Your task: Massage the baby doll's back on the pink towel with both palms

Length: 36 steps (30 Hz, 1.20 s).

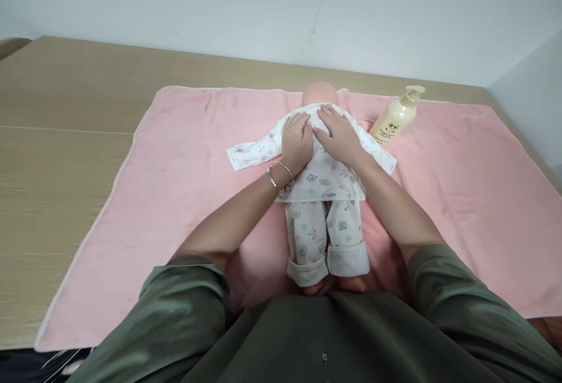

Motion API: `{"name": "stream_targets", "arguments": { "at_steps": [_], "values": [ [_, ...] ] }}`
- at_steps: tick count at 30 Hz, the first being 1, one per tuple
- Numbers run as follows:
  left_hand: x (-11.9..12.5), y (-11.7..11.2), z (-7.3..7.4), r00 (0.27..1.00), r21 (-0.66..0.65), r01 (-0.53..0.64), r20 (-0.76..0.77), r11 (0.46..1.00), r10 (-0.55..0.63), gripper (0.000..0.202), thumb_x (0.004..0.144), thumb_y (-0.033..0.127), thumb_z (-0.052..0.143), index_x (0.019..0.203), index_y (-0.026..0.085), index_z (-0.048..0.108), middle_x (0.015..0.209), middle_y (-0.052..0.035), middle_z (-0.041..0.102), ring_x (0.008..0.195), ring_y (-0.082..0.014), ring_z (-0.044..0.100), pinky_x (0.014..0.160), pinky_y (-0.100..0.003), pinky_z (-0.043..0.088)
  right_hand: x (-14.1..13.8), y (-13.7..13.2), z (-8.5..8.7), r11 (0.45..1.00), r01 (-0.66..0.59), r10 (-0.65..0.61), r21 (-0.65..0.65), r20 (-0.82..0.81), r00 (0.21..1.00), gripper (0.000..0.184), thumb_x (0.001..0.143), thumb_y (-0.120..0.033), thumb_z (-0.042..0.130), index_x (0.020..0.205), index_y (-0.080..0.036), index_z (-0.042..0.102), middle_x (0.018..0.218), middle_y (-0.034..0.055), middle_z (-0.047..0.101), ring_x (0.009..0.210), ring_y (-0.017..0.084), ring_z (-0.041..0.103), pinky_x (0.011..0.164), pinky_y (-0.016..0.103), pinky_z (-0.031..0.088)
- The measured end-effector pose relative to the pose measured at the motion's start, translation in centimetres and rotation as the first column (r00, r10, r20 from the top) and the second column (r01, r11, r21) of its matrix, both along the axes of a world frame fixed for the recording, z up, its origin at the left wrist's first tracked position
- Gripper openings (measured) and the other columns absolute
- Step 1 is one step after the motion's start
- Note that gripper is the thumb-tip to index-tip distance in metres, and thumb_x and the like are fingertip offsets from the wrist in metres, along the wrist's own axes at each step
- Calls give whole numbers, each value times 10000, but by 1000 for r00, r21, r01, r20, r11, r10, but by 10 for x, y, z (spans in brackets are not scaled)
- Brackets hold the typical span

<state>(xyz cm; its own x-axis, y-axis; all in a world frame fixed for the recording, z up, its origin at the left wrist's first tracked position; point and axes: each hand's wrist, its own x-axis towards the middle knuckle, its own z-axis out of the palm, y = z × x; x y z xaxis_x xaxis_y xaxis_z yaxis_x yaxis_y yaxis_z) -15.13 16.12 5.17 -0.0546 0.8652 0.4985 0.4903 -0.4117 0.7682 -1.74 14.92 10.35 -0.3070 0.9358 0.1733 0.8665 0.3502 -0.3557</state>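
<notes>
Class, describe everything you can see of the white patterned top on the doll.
The white top looks like thin, soft cloth, printed with small motifs, many of them green. It covers the torso of the doll, its long sleeves spread to either side over the pink blanket. The lower hem overlaps the matching trousers. The left hand and right hand rest flat on its upper part, hiding some of the cloth; no fastening can be made out.

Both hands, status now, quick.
Left hand: open, laid on the shirt, not gripping.
Right hand: open, laid on the shirt too, not gripping.
</notes>
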Motion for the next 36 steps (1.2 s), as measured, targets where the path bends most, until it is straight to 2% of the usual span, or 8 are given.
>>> {"name": "stream_targets", "arguments": {
  "at_steps": [6,10,13,16,19,26,31,36],
  "values": [
    [-4,6,-1,994,-21,37,-101,999,-39,416,931,280,386,1169,166,708,1326,-119,669,1309,-281,560,1203,-504,362,-16,-28,-7,984,140,-147,113,58,987,541,1007,-268,353,1488,-32,426,1574,229,365,1463,429,333,1188,646,265],
    [-6,9,4,971,-104,67,-224,992,-89,474,963,305,348,1295,128,638,1440,-144,580,1413,-316,468,1236,-550,290,-19,-42,-6,989,62,-74,136,87,993,525,990,-194,316,1474,-48,455,1566,193,400,1479,402,317,1200,611,285],
    [1,-3,15,930,-143,7,-362,990,-59,508,973,283,315,1360,85,578,1472,-176,540,1438,-318,439,1242,-528,290,-9,-29,0,999,34,-36,28,72,997,531,1001,-205,286,1493,-67,432,1594,162,365,1504,366,286,1225,586,264],
    [10,-23,30,859,-143,-86,-512,986,1,530,985,276,289,1416,67,515,1503,-190,500,1449,-323,422,1240,-524,293,2,-9,3,988,129,-125,-87,44,991,570,1027,-285,290,1535,-31,336,1623,189,286,1526,338,242,1256,550,205],
    [12,-30,40,797,-159,-124,-604,979,3,549,988,263,272,1458,50,461,1539,-200,450,1463,-344,394,1235,-546,290,3,-3,3,975,210,-208,-70,32,978,595,1029,-324,309,1504,31,357,1579,241,350,1503,330,305,1256,494,232],
    [-3,2,29,827,-250,-44,-552,967,-105,522,982,273,310,1431,74,486,1518,-164,490,1436,-290,437,1232,-476,326,-14,-37,8,994,85,-97,71,190,977,529,981,-174,328,1423,92,443,1478,275,482,1431,354,424,1227,481,301],
    [9,-20,31,794,-165,-106,-607,981,-16,539,985,255,307,1434,4,466,1512,-232,467,1449,-360,404,1232,-526,296,2,-10,5,993,113,-112,-17,74,991,507,1009,-227,314,1420,20,481,1491,227,490,1438,323,420,1210,466,333],
    [13,-26,45,786,-180,-34,-612,983,-85,495,949,161,306,1363,24,539,1454,-224,528,1400,-345,468,1184,-510,378,5,-3,1,989,146,-145,-18,61,988,536,1014,-259,333,1468,6,435,1535,220,435,1467,347,366,1226,526,284]
  ]
}}
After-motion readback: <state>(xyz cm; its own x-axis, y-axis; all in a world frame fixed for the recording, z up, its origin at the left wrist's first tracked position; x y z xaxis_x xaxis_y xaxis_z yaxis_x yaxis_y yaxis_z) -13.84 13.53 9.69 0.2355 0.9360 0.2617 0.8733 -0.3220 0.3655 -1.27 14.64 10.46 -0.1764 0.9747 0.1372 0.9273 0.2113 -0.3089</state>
